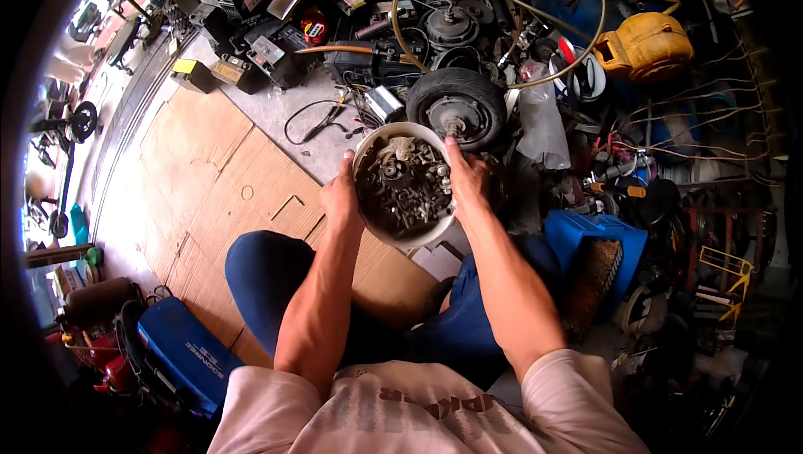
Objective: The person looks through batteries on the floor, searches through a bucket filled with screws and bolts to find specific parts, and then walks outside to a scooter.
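White and round, a bowl filled with small dark metal parts sits in the middle of the head view, held up between both hands. The left hand grips its left side and the right hand its right, each thumb up by the rim. Just beyond the bowl lies a black-tyred wheel. Flattened brown cardboard covers the floor at left, a blue container stands near the right knee, and a blue case lies at lower left.
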`<state>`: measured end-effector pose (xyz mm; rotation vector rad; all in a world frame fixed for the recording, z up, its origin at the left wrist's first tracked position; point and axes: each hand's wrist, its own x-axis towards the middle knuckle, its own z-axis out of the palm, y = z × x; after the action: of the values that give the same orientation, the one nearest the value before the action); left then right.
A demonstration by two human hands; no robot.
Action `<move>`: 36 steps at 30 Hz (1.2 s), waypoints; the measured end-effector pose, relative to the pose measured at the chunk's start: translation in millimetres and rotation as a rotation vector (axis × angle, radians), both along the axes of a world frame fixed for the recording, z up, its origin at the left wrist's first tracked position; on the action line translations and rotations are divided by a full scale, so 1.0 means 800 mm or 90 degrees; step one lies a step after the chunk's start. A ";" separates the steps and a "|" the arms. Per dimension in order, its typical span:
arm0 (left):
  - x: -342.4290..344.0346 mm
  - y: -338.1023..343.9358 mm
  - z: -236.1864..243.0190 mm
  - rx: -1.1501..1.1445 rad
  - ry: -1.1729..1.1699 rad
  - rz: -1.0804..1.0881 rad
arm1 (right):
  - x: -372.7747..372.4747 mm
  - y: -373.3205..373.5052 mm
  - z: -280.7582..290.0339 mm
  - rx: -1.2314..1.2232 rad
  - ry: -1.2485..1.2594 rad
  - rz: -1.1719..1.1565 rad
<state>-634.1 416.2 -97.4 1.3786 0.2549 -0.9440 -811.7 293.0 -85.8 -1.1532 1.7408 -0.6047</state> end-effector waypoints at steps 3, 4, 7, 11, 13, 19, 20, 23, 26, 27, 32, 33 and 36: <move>-0.007 0.009 0.023 -0.003 -0.046 -0.035 | -0.023 0.010 0.032 -0.092 -0.105 0.015; -0.008 0.014 0.032 -0.005 -0.053 -0.052 | -0.029 0.011 0.013 -0.024 -0.124 -0.005; 0.002 -0.004 0.010 -0.018 0.076 0.019 | -0.003 -0.010 -0.011 0.035 -0.080 -0.005; 0.011 -0.005 -0.015 0.014 0.007 -0.001 | -0.001 -0.008 -0.017 0.010 -0.124 -0.009; 0.004 0.007 0.007 -0.006 0.014 0.001 | 0.002 0.009 0.033 0.007 -0.157 -0.018; 0.012 -0.002 -0.006 -0.008 0.094 0.024 | 0.015 0.008 0.053 -0.121 -0.199 0.001; 0.012 -0.005 -0.005 -0.034 0.116 0.031 | 0.009 0.005 0.051 -0.093 -0.175 0.018; 0.005 0.000 -0.006 -0.050 0.130 0.014 | -0.006 0.005 0.044 -0.054 -0.212 0.040; 0.003 0.000 0.002 -0.070 0.133 -0.004 | 0.000 0.006 0.056 -0.086 -0.280 0.032; 0.001 -0.001 0.007 -0.077 0.134 -0.013 | 0.005 0.009 0.066 -0.111 -0.258 0.020; -0.004 0.000 -0.008 -0.124 0.155 -0.008 | -0.009 0.003 0.052 -0.102 -0.211 0.063; -0.005 0.000 -0.005 -0.131 0.159 -0.008 | -0.008 0.002 0.054 -0.100 -0.228 0.060; -0.006 0.002 -0.007 -0.160 0.149 -0.009 | -0.010 -0.002 0.053 -0.072 -0.241 0.068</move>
<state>-639.2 418.1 -102.8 1.0417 0.2923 -1.1120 -820.0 291.4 -43.6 -1.1169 1.3307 -0.8065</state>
